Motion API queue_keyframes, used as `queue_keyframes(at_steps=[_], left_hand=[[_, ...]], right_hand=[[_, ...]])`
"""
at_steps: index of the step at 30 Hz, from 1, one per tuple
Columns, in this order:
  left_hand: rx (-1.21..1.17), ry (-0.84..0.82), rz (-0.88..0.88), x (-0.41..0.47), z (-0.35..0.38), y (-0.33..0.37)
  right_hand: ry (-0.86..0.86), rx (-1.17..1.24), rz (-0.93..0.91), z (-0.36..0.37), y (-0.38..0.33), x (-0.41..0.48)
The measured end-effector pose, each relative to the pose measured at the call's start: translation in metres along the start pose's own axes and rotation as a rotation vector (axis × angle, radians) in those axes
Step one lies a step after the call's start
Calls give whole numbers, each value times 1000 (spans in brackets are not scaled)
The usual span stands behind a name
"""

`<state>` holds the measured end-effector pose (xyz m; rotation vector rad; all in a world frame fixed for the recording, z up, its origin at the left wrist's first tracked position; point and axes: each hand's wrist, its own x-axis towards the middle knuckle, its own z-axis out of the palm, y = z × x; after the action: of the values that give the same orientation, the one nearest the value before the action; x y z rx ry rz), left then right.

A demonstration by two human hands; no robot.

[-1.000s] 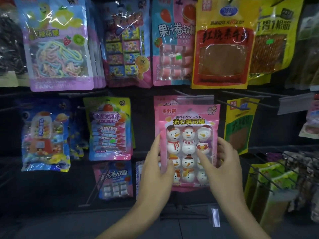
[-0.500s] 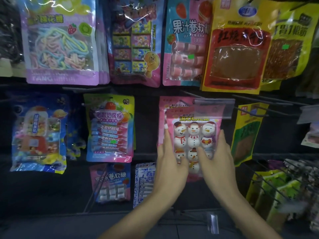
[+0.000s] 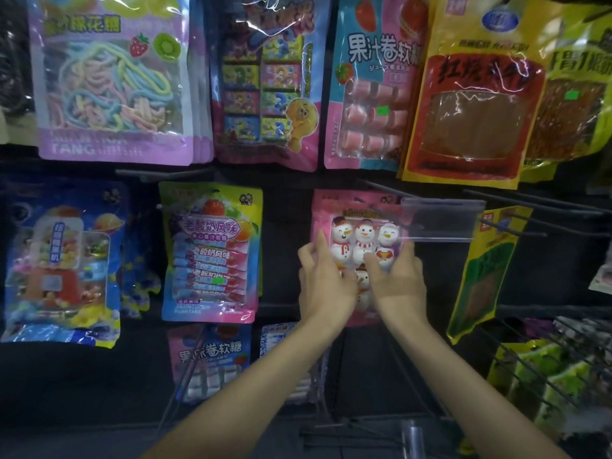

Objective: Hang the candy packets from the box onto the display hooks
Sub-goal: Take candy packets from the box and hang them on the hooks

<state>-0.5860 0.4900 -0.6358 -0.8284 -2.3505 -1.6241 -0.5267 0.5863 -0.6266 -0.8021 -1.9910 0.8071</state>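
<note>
**Snowman packet at the hook, hands on both edges**

On the rack (image 3: 284,226), the packet (image 3: 364,231) hangs mid-row. Its top sits behind the clear tag (image 3: 440,220), seemingly threaded on the hook (image 3: 381,191). The left hand (image 3: 326,286) grips its left edge and the right hand (image 3: 397,283) its right edge. The hanging step looks nearly finished. Next comes pushing it back, then releasing. The box is out of view.
</note>
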Motion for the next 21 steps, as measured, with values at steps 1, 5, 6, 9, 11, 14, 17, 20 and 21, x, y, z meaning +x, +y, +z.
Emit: queue_keyframes(at_steps=[1, 5, 6, 9, 11, 14, 17, 20, 21], left_hand=[[19, 11, -16, 4, 2, 1], [44, 45, -67, 12, 12, 1], [48, 44, -79, 12, 13, -1], [62, 37, -95, 12, 13, -8], [76, 34, -76, 12, 12, -12], [99, 31, -52, 17, 9, -13], [99, 61, -46, 26, 7, -8], [106, 76, -13, 30, 8, -8], [112, 73, -8, 30, 8, -10]], right_hand=[[2, -18, 1, 2, -1, 4], [2, -69, -1, 9, -2, 16], [3, -70, -2, 10, -1, 17], [3, -60, -11, 14, 5, 17], [0, -32, -17, 17, 9, 16], [-12, -20, -8, 20, 7, 21], [0, -27, 18, 23, 0, 29], [22, -1, 14, 26, -5, 34], [23, 5, 21, 27, -4, 34]])
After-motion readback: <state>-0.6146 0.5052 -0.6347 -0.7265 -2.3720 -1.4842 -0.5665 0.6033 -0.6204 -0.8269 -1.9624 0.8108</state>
